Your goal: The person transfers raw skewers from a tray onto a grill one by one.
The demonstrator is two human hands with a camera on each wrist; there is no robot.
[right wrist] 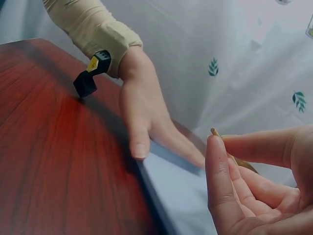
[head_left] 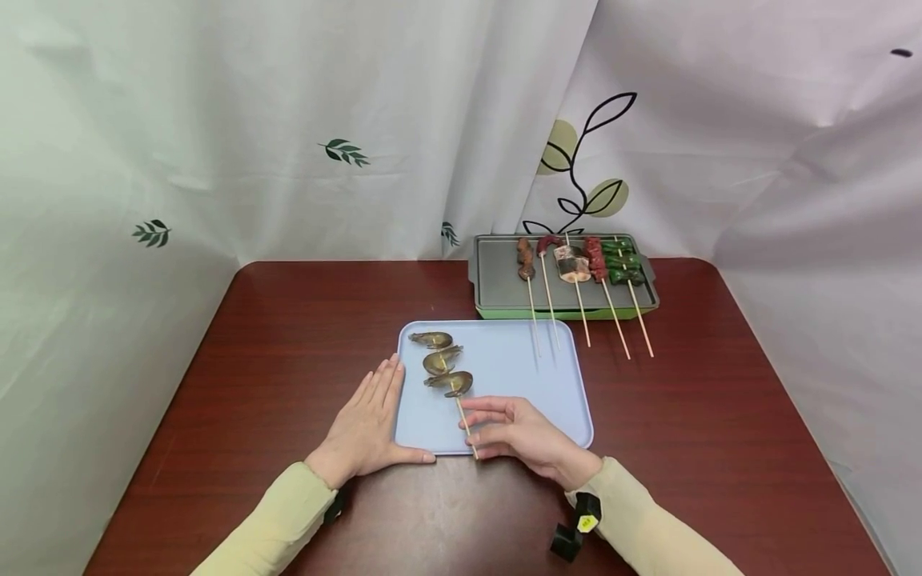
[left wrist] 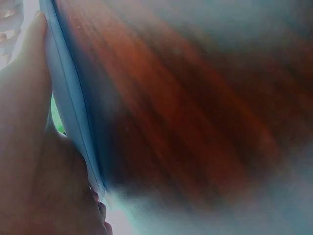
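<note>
On the pale blue tray (head_left: 507, 416) is a skewer of three brown-green mussels (head_left: 441, 364), its heads toward the tray's far left corner. My right hand (head_left: 519, 432) pinches the lower end of its wooden stick between thumb and fingers, over the tray's front edge. In the right wrist view the stick's tip (right wrist: 213, 131) pokes out past the fingertips. My left hand (head_left: 367, 428) rests along the tray's front left corner, fingers straight on the left side and thumb on the front rim. The left wrist view shows that hand against the tray's edge (left wrist: 73, 93).
Behind the tray stands a grey grill (head_left: 497, 276) with a green base. Several skewers lie across it, including green peppers (head_left: 623, 260) and a fish piece (head_left: 572, 264), their sticks overhanging the front. A white curtain (head_left: 288, 96) borders the dark red table (head_left: 288, 320).
</note>
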